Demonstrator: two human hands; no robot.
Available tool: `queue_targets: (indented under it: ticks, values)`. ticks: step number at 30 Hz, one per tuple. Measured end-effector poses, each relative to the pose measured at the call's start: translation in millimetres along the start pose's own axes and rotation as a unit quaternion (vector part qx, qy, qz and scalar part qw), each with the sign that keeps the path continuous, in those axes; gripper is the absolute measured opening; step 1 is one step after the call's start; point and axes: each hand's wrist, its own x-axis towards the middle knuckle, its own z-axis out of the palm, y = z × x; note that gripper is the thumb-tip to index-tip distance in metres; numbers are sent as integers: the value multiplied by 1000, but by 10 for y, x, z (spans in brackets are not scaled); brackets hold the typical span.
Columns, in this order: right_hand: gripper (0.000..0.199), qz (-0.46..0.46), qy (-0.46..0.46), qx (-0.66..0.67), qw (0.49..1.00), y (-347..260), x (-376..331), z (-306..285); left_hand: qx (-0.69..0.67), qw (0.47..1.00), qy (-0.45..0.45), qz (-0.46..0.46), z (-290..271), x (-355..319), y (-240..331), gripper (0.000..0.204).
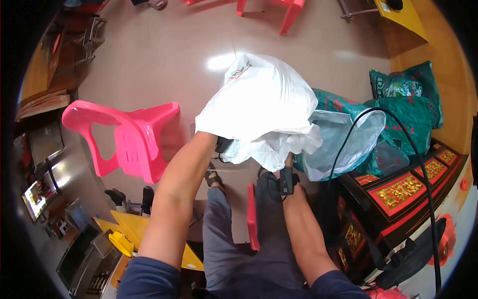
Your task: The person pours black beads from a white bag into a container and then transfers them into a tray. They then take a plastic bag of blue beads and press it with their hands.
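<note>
A big white plastic bag (264,107), bulging and crumpled, hangs in front of me over the floor. My left hand (219,142) is mostly hidden under the bag's lower left edge and grips it there. My right hand (289,162) is hidden up in the bag's lower folds and holds it from below; a black band with a small device (287,180) sits on that wrist. Below are my grey trousers (234,239) and sandalled feet.
A pink plastic chair (127,139) stands at my left, another pink one (279,10) farther off. Green sacks (403,104) and a clear bag (343,144) lie on the right beside a dark cabinet with red-gold panels (398,192). A black cable (398,129) arcs over them.
</note>
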Motion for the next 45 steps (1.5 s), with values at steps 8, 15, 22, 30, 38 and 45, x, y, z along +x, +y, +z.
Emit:
queue_targets:
  ticks: [8, 15, 22, 30, 38, 45]
  values:
    - [36, -97, -38, -415, 904, -365, -729, 1194, -25, 996, 88, 9, -65, -142, -93, 44]
    - [36, 75, -1, -40, 996, -469, -1322, 1213, -318, 920, 228, 35, 583, -115, -605, 42]
    - [22, 85, 39, -254, 963, -644, -1640, 1589, -379, 911, 161, 15, 686, -151, -803, 43]
    - [12, -160, 4, -295, 942, -918, -1825, 2103, -812, 541, 6, -220, 576, -300, -827, 44]
    - [45, -76, -1, -676, 733, -1113, -1821, 2186, -791, 602, -71, -83, 748, -407, -981, 40]
    - [18, -218, 10, -745, 631, -1142, -1959, 1997, -770, 622, -91, -108, 625, -551, -661, 36]
